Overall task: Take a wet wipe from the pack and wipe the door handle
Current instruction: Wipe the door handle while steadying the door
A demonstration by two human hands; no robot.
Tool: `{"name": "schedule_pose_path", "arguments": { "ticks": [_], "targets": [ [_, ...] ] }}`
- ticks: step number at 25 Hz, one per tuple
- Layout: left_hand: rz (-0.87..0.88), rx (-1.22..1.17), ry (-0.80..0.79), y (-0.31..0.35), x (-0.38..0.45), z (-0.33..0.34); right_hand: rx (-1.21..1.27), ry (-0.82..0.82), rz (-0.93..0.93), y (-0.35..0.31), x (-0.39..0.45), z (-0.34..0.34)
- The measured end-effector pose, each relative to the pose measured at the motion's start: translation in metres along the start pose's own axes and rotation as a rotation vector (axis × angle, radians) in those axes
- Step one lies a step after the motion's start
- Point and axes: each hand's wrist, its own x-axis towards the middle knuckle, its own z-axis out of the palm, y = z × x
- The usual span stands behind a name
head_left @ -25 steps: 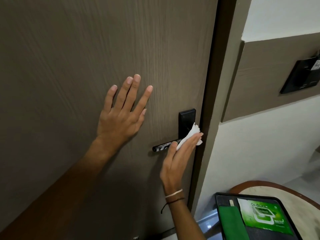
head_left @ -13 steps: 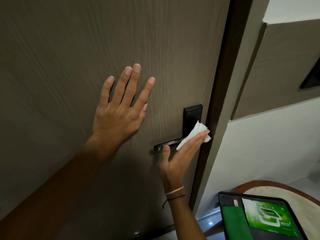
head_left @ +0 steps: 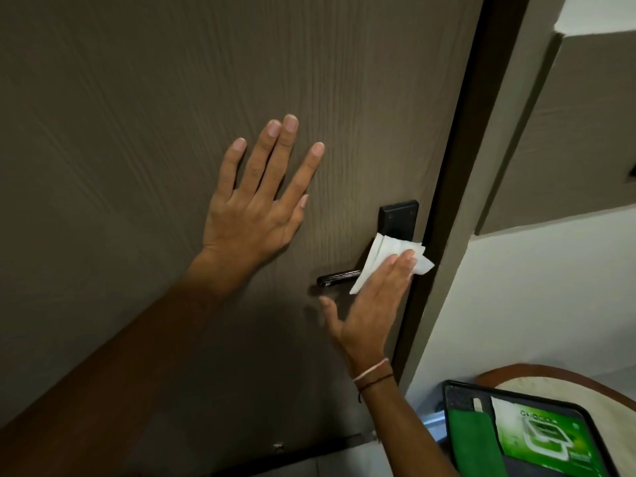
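Observation:
A black lever door handle [head_left: 335,278] with a black backplate [head_left: 397,218] sits at the right edge of the brown wooden door [head_left: 172,80]. My right hand [head_left: 371,301] presses a white wet wipe [head_left: 382,254] flat against the handle near the backplate, fingers straight, thumb spread. The wipe covers the inner part of the lever. My left hand [head_left: 258,201] lies flat on the door, fingers spread, left of the handle. The green wet wipe pack [head_left: 547,438] lies on a black tray at the bottom right.
The black tray [head_left: 454,394] also holds a green cloth [head_left: 475,442] and rests on a round table [head_left: 585,390] with a brown rim. A dark door frame [head_left: 457,166] and a white wall [head_left: 533,304] stand to the right.
My right hand has slid the wipe up and to the right along the handle onto the backplate's lower part. The view has shifted; my left hand stays flat on the door.

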Motion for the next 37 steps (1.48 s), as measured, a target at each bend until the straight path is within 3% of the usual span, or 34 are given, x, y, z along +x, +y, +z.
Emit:
{"name": "schedule_pose_path", "arguments": {
  "ticks": [3, 6, 12, 21, 24, 32, 37],
  "targets": [
    [0.003, 0.004, -0.001, 0.000, 0.003, -0.001, -0.122, -0.091, -0.311, -0.018, -0.019, 0.008],
    [0.000, 0.014, -0.002, -0.001, 0.002, -0.001, -0.146, -0.094, -0.386, -0.023, -0.024, 0.012],
    [0.002, 0.026, 0.014, -0.001, 0.001, 0.001, -0.200, -0.104, -0.777, 0.013, 0.003, -0.005],
    [-0.007, 0.027, 0.004, 0.000, 0.001, 0.003, -0.185, -0.146, -0.667, 0.090, 0.036, -0.039],
    [-0.009, 0.028, -0.001, -0.001, 0.001, 0.002, -0.093, -0.159, -0.628, 0.063, 0.045, -0.040],
    [-0.012, 0.007, -0.008, 0.001, 0.002, -0.001, -0.149, -0.237, -0.585, -0.003, 0.048, -0.043],
    [-0.012, 0.002, -0.017, -0.001, 0.000, 0.002, -0.223, -0.147, -0.718, -0.008, 0.017, -0.011]
  ]
}}
